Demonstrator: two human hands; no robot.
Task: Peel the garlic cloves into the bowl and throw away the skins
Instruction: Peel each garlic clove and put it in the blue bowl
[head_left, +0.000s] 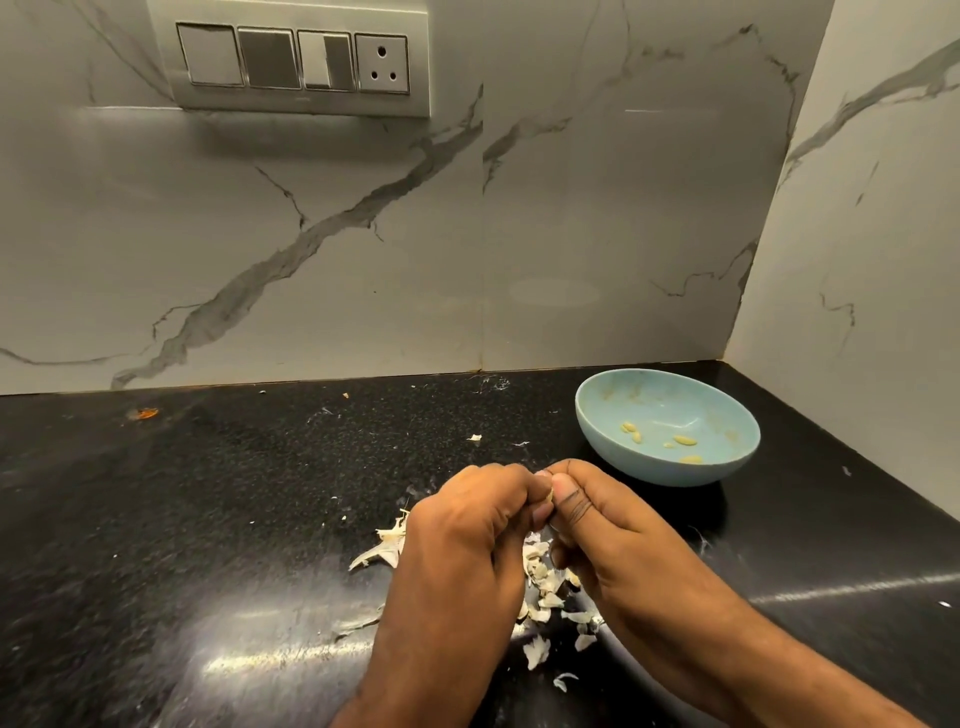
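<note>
Both hands meet over the near centre of the black counter (218, 519). The left hand (467, 535) has its fingers curled inward and the right hand (613, 530) presses its thumb against them, the two pinching a small garlic clove (548, 496) between the fingertips; only a pale sliver of it shows, so how much skin remains on it cannot be told. The hold appears chosen to steady the clove with one hand while the other works the skin loose. Directly beneath and between the wrists lies a pile of skins (545, 587), with further scraps to the left and nearer the viewer, consistent with peeling done above this spot so that waste falls in one area. The pale blue bowl (727, 410) stands just beyond the right hand, toward the far right corner, close enough for a short reach. It holds a few peeled cloves (684, 440) on its floor. Judgement: peeling is under way, the bowl is only sparsely filled, and no skins have yet been cleared. A switch panel (291, 57) is mounted on the marble wall at far left.
</note>
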